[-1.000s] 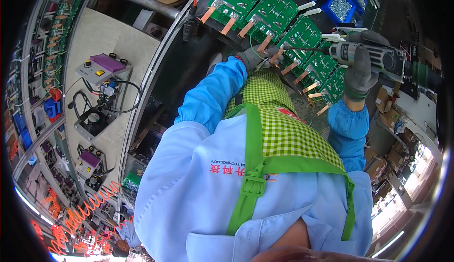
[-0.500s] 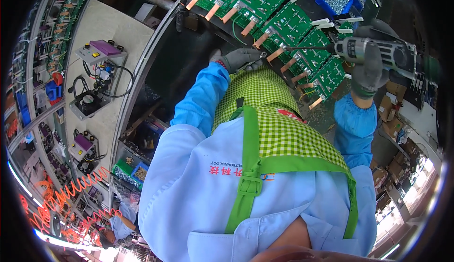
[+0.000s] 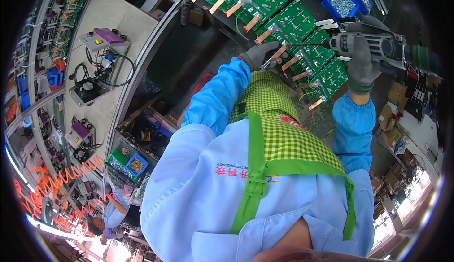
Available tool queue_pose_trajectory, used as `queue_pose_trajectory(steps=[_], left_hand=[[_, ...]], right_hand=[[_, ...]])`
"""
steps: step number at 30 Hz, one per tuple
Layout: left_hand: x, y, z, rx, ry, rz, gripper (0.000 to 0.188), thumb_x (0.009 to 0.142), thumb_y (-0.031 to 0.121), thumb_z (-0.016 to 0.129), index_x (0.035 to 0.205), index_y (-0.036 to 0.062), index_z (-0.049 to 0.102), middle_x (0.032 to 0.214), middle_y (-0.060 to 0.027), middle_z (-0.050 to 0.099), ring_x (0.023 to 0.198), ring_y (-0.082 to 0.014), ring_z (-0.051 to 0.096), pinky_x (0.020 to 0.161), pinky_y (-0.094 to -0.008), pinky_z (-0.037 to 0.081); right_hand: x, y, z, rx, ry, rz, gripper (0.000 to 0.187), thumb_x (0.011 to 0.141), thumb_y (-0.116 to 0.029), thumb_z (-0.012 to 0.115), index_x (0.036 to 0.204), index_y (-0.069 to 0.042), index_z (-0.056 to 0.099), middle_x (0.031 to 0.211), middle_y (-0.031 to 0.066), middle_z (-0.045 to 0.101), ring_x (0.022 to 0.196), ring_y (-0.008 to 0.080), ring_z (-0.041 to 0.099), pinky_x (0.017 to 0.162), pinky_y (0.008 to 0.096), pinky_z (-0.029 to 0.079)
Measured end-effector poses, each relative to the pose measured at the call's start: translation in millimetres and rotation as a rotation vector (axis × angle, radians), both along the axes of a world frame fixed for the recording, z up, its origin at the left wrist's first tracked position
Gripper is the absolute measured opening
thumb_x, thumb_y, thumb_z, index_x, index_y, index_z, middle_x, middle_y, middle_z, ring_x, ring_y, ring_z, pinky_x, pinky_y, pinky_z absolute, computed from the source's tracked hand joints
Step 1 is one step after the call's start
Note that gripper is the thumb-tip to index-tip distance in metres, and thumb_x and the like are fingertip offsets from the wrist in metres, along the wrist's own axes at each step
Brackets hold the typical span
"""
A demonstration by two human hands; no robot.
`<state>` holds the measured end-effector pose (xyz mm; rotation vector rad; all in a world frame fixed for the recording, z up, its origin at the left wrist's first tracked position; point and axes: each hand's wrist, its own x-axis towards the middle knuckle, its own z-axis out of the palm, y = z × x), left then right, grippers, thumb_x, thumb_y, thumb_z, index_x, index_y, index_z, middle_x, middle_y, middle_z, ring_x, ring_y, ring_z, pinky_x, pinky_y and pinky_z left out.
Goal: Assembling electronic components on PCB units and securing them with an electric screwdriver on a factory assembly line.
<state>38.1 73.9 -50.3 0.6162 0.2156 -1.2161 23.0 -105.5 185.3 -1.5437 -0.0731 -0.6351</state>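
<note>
My right hand [image 3: 363,68], in a grey glove, is closed around a grey power screwdriver [image 3: 385,47]. Its long dark bit [image 3: 309,44] reaches left across the green circuit boards [image 3: 291,23], its tip at a copper strip [image 3: 280,52] on one board's near edge. My left hand [image 3: 257,56], also gloved in grey, is at that same strip, fingers reaching to its end. Under those fingers shows a slim silver tool [image 3: 268,64], which looks like a wrench; the hand is closed on it, partly hiding it. Several boards stand in a curved row, copper strips pointing toward me.
Blue bins of screws [image 3: 341,3] stand beyond the boards at the far right. On the left, a pale bench [image 3: 111,13] carries purple-topped control boxes [image 3: 108,36]. A dark tool [image 3: 186,12] hangs from an orange cord. Small parts bins [image 3: 137,164] sit lower left.
My left hand has moved right, up to the copper strip, with the silver tool now pointing down toward me. The screwdriver has shifted slightly left, its bit staying at the strip.
</note>
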Motion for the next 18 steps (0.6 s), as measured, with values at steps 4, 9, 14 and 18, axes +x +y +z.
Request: queue_pose_trajectory(steps=[4, 9, 14, 18], left_hand=[[1, 0, 1, 0.032, -0.138, -0.039, 0.034, 0.091, 0.031, 0.049, 0.113, 0.0068, 0.056, 0.102, -0.0075, 0.064, 0.068, -0.0102, 0.055, 0.055, -0.0254, 0.049], [6, 0, -2, 0.17, -0.188, -0.169, 0.035, 0.09, 0.034, 0.051, 0.111, 0.0082, 0.058, 0.101, -0.0042, 0.064, 0.069, -0.0094, 0.055, 0.06, -0.0248, 0.048], [8, -1, -9, 0.115, -0.255, -0.134, 0.034, 0.089, 0.034, 0.053, 0.111, 0.0081, 0.06, 0.097, -0.0029, 0.065, 0.073, -0.0099, 0.057, 0.061, -0.0261, 0.048], [9, 0, -9, 0.084, -0.177, -0.104, 0.035, 0.091, 0.03, 0.05, 0.115, 0.0053, 0.055, 0.106, -0.007, 0.061, 0.075, -0.0106, 0.055, 0.062, -0.0221, 0.046]], right_hand=[[-2, 4, 1, -0.041, 0.056, -0.109, 0.036, 0.078, -0.011, 0.06, 0.109, 0.004, 0.051, 0.087, 0.0127, 0.064, 0.077, 0.0173, 0.061, 0.072, 0.0311, 0.051], [1, 15, 2, 0.013, 0.017, -0.152, 0.035, 0.075, -0.017, 0.062, 0.103, 0.002, 0.052, 0.086, 0.0119, 0.063, 0.076, 0.0175, 0.06, 0.072, 0.0323, 0.05], [9, 23, 7, -0.145, 0.039, -0.198, 0.032, 0.075, -0.017, 0.062, 0.101, 0.001, 0.053, 0.085, 0.0109, 0.063, 0.077, 0.0179, 0.06, 0.07, 0.0301, 0.05], [8, 24, 9, -0.267, 0.133, -0.244, 0.037, 0.075, -0.019, 0.061, 0.106, 0.001, 0.053, 0.086, 0.0112, 0.062, 0.075, 0.0179, 0.06, 0.068, 0.0298, 0.051]])
